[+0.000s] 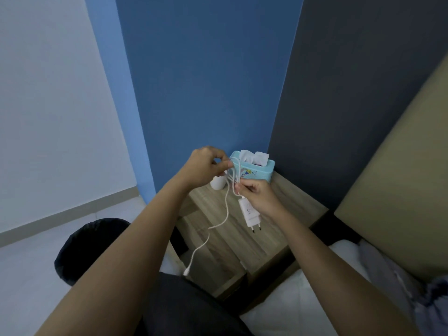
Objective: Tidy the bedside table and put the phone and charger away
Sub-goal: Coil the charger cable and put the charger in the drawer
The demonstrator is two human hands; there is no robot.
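Above the wooden bedside table (274, 241) I hold a white charger. My right hand (258, 196) grips the top of the charger plug (249, 213), whose two pins point down. My left hand (206, 168) pinches loops of the white cable (226, 209) a little higher and to the left. The loose end of the cable hangs down past the table's front, ending in a small connector (186, 272). No phone is in view.
A light-blue tissue box (254, 173) with white tissues stands at the back of the table against the blue wall. A white cup (217, 183) sits to its left, partly behind my left hand. A bed with white sheets (315, 299) lies to the right, a dark round seat (92, 246) to the left.
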